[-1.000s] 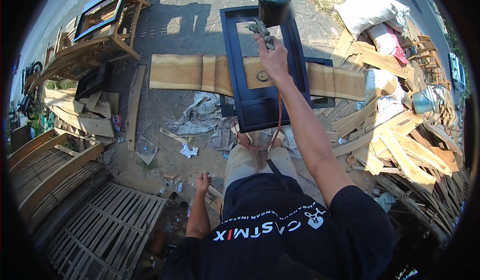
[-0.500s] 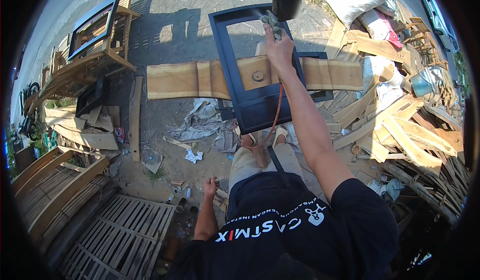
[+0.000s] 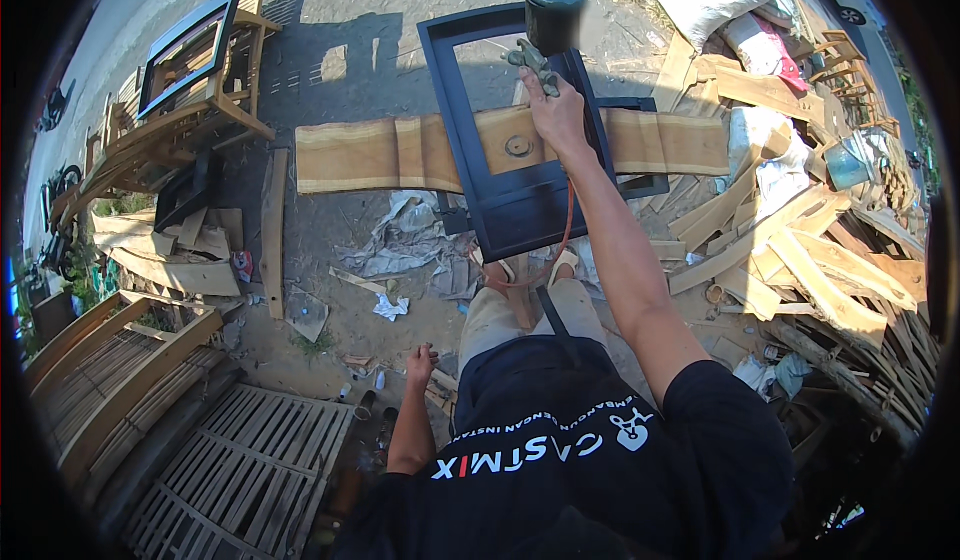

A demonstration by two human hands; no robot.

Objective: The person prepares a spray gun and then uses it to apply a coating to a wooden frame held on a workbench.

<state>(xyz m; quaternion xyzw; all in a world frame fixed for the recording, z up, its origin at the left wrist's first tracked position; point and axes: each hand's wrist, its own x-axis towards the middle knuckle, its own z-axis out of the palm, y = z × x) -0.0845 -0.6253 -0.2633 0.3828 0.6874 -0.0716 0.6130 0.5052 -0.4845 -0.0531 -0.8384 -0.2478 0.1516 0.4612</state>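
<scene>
My right hand (image 3: 556,112) is wrapped round a spray gun (image 3: 531,65) with a large dark paint cup (image 3: 555,12) on it. The gun is over the upper part of a black rectangular frame (image 3: 520,222), and its nozzle points leftward. A reddish hose (image 3: 571,210) hangs from the gun toward my feet. The frame lies tilted across a long wooden plank (image 3: 350,156), whose wood shows through the opening. Down by my left side, my left hand (image 3: 422,363) hangs with fingers curled in, nothing visible in them.
Wood offcuts (image 3: 830,270) and white sacks (image 3: 715,0) pile up at right. At left, a wooden rack (image 3: 235,105) carries another black frame (image 3: 190,52). A slatted bamboo panel (image 3: 240,450) lies at lower left; crumpled plastic sheeting (image 3: 400,235) covers ground near the plank.
My right hand and the spray gun have shifted left and slightly toward me over the frame. My left hand has risen slightly; the black frame stays in place.
</scene>
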